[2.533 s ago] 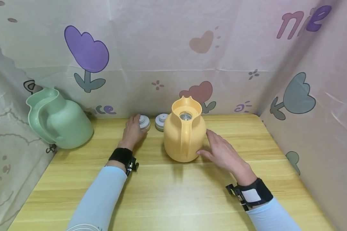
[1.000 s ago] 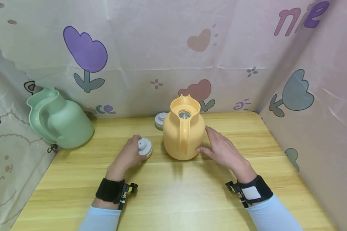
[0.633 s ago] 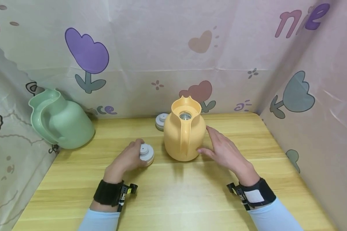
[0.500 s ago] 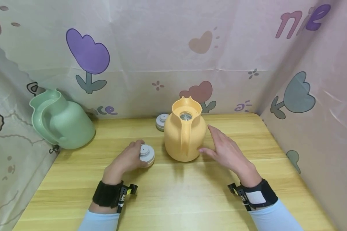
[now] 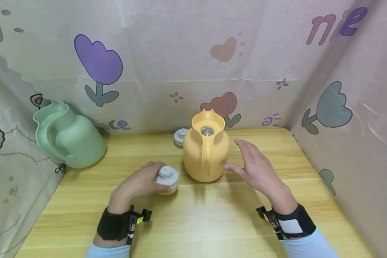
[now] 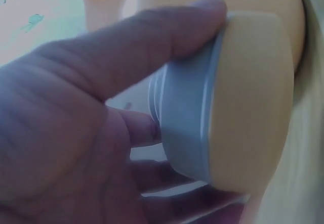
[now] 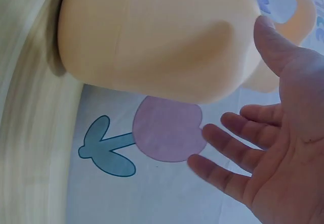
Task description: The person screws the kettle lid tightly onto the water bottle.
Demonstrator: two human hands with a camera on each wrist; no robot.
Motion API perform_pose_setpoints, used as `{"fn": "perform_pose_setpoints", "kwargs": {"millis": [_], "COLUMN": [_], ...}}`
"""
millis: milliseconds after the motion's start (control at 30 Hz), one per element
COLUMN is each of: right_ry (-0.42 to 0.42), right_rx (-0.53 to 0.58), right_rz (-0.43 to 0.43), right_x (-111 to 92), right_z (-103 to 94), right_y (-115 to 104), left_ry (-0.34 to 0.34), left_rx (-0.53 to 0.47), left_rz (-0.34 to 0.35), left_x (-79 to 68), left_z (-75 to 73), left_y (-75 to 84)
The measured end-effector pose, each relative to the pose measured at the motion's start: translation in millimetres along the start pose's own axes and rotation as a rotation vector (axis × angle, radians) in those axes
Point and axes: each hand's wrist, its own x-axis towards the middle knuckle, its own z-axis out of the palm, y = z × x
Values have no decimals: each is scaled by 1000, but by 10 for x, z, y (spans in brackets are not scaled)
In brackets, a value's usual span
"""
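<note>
A yellow thermos jug [image 5: 206, 152] stands upright on the wooden table, handle toward me, its mouth uncovered. My left hand [image 5: 143, 182] grips a jug lid [image 5: 167, 179] to the left of it. The lid's grey stepped side faces up and its yellow side faces down. In the left wrist view, my thumb lies along the rim of the lid [image 6: 248, 102] and the fingers curl round the opposite side. My right hand [image 5: 259, 172] is beside the jug's right side with fingers spread, holding nothing. The right wrist view shows its thumb close to the jug [image 7: 157, 37].
A second grey-topped lid [image 5: 179, 137] sits at the back, partly hidden behind the yellow jug. A green thermos jug [image 5: 79, 141] leans tilted at the back left against the printed cloth [image 5: 154, 46]. The cloth hangs around the table [image 5: 196, 222] on three sides.
My left hand has brought the lid from the back of the table toward me, then slightly right toward the yellow jug. My right hand has drawn back a little from the jug's side.
</note>
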Motion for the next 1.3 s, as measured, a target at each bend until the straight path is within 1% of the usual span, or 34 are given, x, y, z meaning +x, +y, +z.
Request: {"fn": "perform_pose_setpoints", "kwargs": {"millis": [167, 267, 367, 467, 667, 733, 833, 900, 1067, 1133, 1200, 1300], "right_ry": [103, 138, 163, 199, 280, 306, 329, 331, 327, 334, 346, 354], "right_rx": [18, 47, 86, 128, 254, 292, 315, 312, 293, 296, 299, 313], "right_rz": [-76, -116, -149, -187, -296, -346, -418, -455, -479, -498, -532, -571], "right_x": [2, 6, 10, 7, -2, 2, 10, 7, -25, -27, -24, -24], "right_z": [-48, -69, -77, -67, -40, -27, 9, 41, 93, 98, 99, 101], "right_y": [-54, -101, -166, -249, -477, -554, -651, -699, -764, -780, -805, -852], "left_ry": [4, 23, 40, 40, 17, 0, -30, -50, -119, -144, -156, -151], "left_rx": [-61, -97, -150, -226, -389, -451, -537, -563, -606, -640, -686, -766], "left_rz": [30, 51, 96, 138, 179, 220, 293, 333, 420, 458, 480, 501], "left_x": [-67, -114, -164, -202, -282, -302, -308, -300, -278, -270, -265, -263], "left_z": [-48, -89, -124, -143, -159, -156, -131, -102, 0, 44, 81, 139], "left_y": [77, 125, 176, 232, 354, 389, 438, 470, 583, 627, 668, 727]}}
